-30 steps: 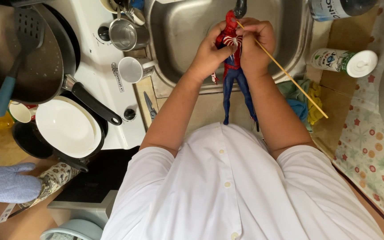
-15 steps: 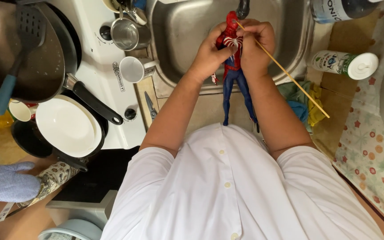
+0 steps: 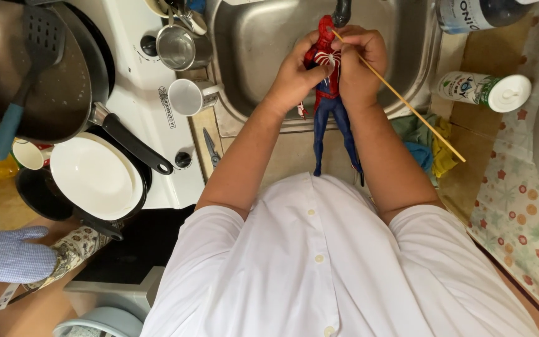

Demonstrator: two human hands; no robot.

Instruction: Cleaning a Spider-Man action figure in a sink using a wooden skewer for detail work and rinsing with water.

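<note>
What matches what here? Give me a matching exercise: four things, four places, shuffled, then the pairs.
Things:
1. toy figure
2. thin wooden stick
3. white plate
4. white mug

Places:
A. lying on its side at the left rim of the sink
B. in a black pan, far left
C. gripped by both hands over the sink
D. in the right hand, slanting off to the right

Pairs: 1-C, 2-D, 3-B, 4-A

Warm, even indoor light; sharp focus throughout. Soft glare on steel sink (image 3: 263,43) and white plate (image 3: 95,175). Mild wide-angle stretch toward edges; shadows faint.
</note>
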